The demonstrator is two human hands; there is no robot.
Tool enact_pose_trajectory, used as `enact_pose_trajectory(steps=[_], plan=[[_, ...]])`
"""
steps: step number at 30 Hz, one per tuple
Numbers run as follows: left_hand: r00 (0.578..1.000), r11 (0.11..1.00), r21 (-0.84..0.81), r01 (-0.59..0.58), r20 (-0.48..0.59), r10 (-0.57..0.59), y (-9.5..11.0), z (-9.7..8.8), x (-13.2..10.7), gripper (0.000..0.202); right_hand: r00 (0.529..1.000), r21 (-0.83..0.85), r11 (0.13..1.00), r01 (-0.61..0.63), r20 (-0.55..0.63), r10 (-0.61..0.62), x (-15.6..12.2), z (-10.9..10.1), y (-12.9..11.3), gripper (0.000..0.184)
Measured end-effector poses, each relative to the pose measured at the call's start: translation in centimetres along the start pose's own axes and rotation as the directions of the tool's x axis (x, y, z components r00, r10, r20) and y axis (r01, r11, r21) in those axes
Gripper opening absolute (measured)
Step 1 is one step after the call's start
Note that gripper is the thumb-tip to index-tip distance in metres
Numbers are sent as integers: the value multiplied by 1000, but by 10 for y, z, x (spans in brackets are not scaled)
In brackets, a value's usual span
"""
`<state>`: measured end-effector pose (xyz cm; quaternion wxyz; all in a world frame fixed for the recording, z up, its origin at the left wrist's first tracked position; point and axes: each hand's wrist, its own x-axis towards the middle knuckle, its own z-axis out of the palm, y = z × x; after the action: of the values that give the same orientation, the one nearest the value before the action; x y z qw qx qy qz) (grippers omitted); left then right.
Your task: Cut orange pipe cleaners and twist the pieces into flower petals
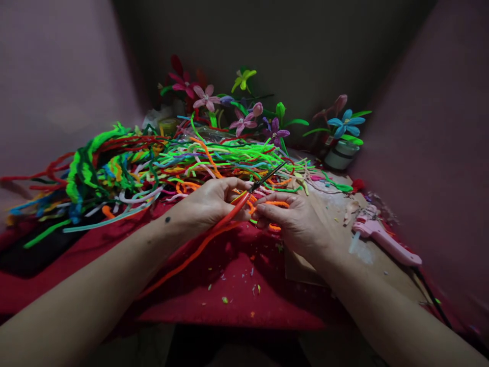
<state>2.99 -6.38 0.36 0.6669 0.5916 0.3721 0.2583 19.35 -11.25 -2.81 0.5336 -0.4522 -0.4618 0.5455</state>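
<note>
My left hand point(214, 201) is closed around a slim tool point(261, 180) with dark pointed jaws and red-and-yellow handles; whether it is pliers or scissors I cannot tell. The jaws point up and right. Close beside it, my right hand point(290, 216) pinches a bent orange pipe cleaner point(277, 204) between thumb and fingers. Loops of orange show in the gap between my hands. A long orange strand point(183, 264) trails from under my left hand down to the lower left.
A heap of many-coloured pipe cleaners point(229, 153) lies behind my hands. Pipe-cleaner flowers point(206, 98) stand at the back, a blue one point(346, 123) by a jar point(341, 154). A pink glue gun point(385, 237) rests on cardboard point(305, 270) at right. Scraps dot the red cloth point(229, 311).
</note>
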Motion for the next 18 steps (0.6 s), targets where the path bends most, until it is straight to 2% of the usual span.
enact_pose_trajectory(steps=[2,4,7,9,14,16,18], plan=[[1000,1000,24,-18,-9,18,-1,-1,1,51,1000,-39,999,-6,17,7,1,-1,1,12],[999,998,52,-30,-22,31,0,-2,1,52,997,-19,998,-65,50,65,3,-2,1,11],[998,995,74,-63,-10,64,3,-4,0,51,973,112,969,-219,93,209,4,-3,0,10],[996,993,71,-94,5,94,4,-5,-1,48,959,209,939,-273,135,248,3,-2,0,11],[993,992,38,-121,5,121,3,-4,2,46,963,339,908,-246,194,189,-2,2,-2,11],[991,990,48,-133,0,133,2,-3,4,47,974,323,924,-203,162,158,-3,3,-5,11],[983,981,99,-168,-64,175,1,-5,5,50,986,293,943,-156,93,135,-3,3,-7,11]])
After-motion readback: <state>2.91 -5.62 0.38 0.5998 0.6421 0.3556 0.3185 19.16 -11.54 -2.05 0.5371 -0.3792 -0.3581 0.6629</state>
